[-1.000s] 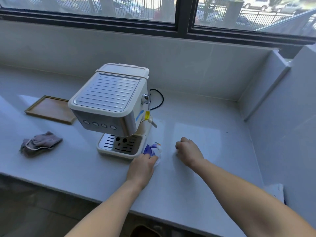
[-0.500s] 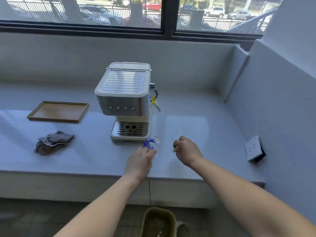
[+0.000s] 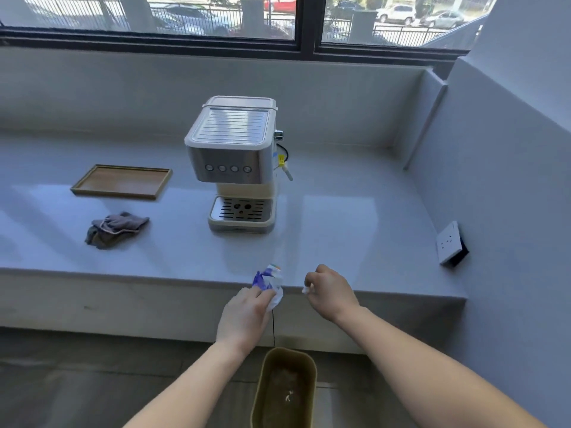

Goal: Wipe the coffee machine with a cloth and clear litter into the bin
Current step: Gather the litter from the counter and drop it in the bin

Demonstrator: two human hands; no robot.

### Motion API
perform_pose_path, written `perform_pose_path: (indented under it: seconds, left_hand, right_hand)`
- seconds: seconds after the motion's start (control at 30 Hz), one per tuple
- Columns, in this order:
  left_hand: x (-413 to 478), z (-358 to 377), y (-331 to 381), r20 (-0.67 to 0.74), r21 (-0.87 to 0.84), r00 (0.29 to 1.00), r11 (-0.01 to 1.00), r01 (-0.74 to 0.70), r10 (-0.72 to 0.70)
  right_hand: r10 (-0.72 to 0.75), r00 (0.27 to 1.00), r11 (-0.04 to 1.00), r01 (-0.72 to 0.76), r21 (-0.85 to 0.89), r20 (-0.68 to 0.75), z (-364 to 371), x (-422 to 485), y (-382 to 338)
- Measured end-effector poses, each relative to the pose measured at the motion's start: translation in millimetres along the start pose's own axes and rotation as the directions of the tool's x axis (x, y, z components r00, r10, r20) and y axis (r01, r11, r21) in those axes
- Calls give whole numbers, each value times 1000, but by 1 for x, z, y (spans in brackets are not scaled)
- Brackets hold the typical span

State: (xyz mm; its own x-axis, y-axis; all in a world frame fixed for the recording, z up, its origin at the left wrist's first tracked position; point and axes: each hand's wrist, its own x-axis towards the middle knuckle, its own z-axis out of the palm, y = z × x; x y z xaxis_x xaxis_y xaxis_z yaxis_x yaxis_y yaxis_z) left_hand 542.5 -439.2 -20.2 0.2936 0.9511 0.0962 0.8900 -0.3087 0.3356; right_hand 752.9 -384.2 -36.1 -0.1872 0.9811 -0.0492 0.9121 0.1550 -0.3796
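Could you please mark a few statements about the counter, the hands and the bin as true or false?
1. The left hand holds a crumpled blue-and-white wrapper. True.
2. The grey cloth lies on the wooden tray. False: it lies on the counter, apart from the tray.
3. The bin stands on the floor below the hands. True.
4. The right hand lies flat on the counter. False: it pinches a small white scrap.

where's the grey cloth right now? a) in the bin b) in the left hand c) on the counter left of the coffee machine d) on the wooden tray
c: the grey cloth lies crumpled on the counter, left of the coffee machine and nearer than the wooden tray, apart from it.
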Motion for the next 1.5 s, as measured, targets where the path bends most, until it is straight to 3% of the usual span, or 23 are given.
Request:
perform_pose_path:
  seconds: [0.13, 0.3, 0.53, 0.6, 0.77, 0.87, 1.13, 1.5]
  left_hand:
    - [-34, 31, 11, 47, -14, 994, 995, 95, -95]
    - [-69, 68, 14, 121, -9, 975, 982, 187, -185]
    - [-94, 100, 6, 265, 46, 946, 983, 178, -184]
    - [-110, 162, -25, 371, 30, 912, 983, 179, -177]
    - [-110, 177, -29, 365, 8, 924, 993, 118, -113]
    - [-112, 217, -45, 460, 33, 874, 986, 161, -158]
    - [-129, 315, -84, 492, 21, 838, 966, 258, -235]
    - [-143, 396, -93, 523, -1, 814, 955, 296, -252]
  right_hand:
    - [-40, 995, 999, 39, 8, 90, 21, -23, 10]
    - [26, 987, 1000, -27, 1, 157, 47, -54, 17]
    - [132, 967, 991, -135, -4, 219, 79, -82, 20]
    - [177, 932, 984, -172, -43, 315, 156, -87, 31]
    - [170, 931, 985, -171, -24, 323, 166, -86, 31]
    - [163, 924, 986, -163, -29, 347, 205, -81, 44]
    - [210, 854, 977, -203, -66, 476, 307, -87, 75]
    - [239, 860, 970, -236, -63, 450, 382, -81, 98]
